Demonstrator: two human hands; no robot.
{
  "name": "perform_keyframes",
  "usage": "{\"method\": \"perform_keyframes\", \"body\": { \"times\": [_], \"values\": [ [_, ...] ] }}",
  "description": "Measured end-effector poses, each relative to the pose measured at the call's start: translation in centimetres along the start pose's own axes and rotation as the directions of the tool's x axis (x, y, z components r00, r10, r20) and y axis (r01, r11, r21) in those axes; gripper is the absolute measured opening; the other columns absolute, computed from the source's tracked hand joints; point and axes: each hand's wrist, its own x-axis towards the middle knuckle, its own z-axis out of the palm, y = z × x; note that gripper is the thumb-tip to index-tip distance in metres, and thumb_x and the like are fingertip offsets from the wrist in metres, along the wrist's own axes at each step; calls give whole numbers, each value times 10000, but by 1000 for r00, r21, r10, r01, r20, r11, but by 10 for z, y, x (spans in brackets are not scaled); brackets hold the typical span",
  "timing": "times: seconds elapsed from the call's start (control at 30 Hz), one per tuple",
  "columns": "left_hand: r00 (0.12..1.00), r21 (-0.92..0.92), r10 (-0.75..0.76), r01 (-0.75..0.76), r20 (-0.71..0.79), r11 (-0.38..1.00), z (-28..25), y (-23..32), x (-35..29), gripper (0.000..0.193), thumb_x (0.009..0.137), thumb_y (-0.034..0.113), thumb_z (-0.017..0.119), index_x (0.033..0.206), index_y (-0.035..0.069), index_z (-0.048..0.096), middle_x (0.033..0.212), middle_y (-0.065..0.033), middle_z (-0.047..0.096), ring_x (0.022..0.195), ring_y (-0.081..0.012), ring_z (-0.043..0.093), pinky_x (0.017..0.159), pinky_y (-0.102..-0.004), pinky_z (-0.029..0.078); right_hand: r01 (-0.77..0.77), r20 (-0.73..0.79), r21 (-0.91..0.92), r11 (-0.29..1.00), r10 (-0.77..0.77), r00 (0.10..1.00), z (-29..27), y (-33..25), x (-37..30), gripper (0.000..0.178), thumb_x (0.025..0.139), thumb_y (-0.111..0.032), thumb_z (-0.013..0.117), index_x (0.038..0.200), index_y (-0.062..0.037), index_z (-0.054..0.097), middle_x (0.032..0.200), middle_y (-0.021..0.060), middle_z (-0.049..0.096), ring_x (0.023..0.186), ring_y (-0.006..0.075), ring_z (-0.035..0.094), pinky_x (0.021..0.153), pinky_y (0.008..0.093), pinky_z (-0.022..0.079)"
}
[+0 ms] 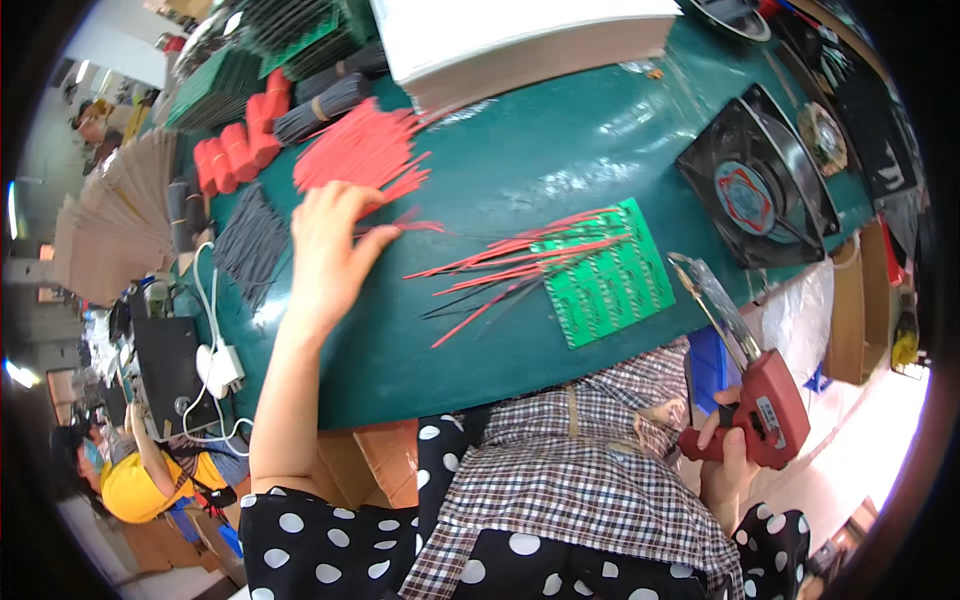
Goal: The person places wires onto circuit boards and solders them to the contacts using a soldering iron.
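My left hand (335, 245) lies at the near edge of a pile of red wires (355, 155), thumb spread away from the fingers. A few loose red wires (420, 226) lie beside the thumb. My right hand (728, 455) is wrapped round the grip of a dark red soldering gun (768, 410), whose long metal tip points up and left toward the table edge. Between the hands lies a green circuit board panel (610, 290) on the table (480, 380). Red and black wires (510, 262) fan out leftward from it.
Dark wires (250, 240) and bundled red wires (237, 150) sit at the left. A black fan (755, 190) stands at the right. A large white box (530, 50) is at the back. White cables and a plug (220, 368) run along the left edge. Another person (140, 485) sits farther left.
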Motion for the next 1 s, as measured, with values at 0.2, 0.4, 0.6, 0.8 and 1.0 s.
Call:
{"method": "perform_keyframes", "body": {
  "times": [0.2, 0.4, 0.6, 0.8, 1.0],
  "values": [
    [986, 168, 68, -42, -152, 985, 5, -4, 16, 165, 758, 126, 681, 908, 70, 645, 879, -46, 586, 891, -247, 533, 801, -367, 379, -43, 62, 8, 999, 43, 997, 3, -8, 8, 548, 880, -277, 599, 1253, 51, 367, 1075, 195, 539, 535, 149, 500, 475, 248, 398],
    [988, 294, 148, -129, -46, 947, -3, 6, 24, 140, 754, 72, 647, 883, 21, 628, 846, -92, 608, 849, -279, 547, 792, -384, 402, -57, 53, -2, 998, 57, 997, 1, -7, 6, 551, 880, -271, 601, 1266, 43, 364, 1076, 197, 536, 535, 147, 499, 471, 244, 402],
    [995, 408, 53, -85, 90, 909, 3, 11, 33, 165, 701, -2, 586, 859, 0, 534, 786, -146, 580, 807, -332, 564, 736, -431, 428, -71, 83, 2, 997, 71, 994, 0, -7, 5, 540, 882, -256, 588, 1270, 42, 360, 1071, 201, 534, 537, 148, 498, 470, 241, 403],
    [994, 392, 69, -97, 86, 915, 7, 4, 37, 208, 664, -30, 565, 859, -18, 495, 755, -185, 565, 737, -378, 546, 676, -459, 426, -6, 35, 7, 1000, 6, 999, 4, -3, 6, 536, 881, -248, 584, 1271, 43, 357, 1073, 199, 533, 547, 144, 502, 482, 239, 398],
    [941, -163, -154, 210, 301, 964, -14, -36, 50, 152, 768, 76, 656, 732, -59, 597, 616, -114, 585, 575, -147, 580, 550, -317, 471, 28, 5, -11, 1000, -28, 1000, -1, 1, 3, 515, 888, -220, 571, 1277, 43, 360, 1075, 194, 538, 558, 133, 503, 481, 230, 396]
  ]
}}
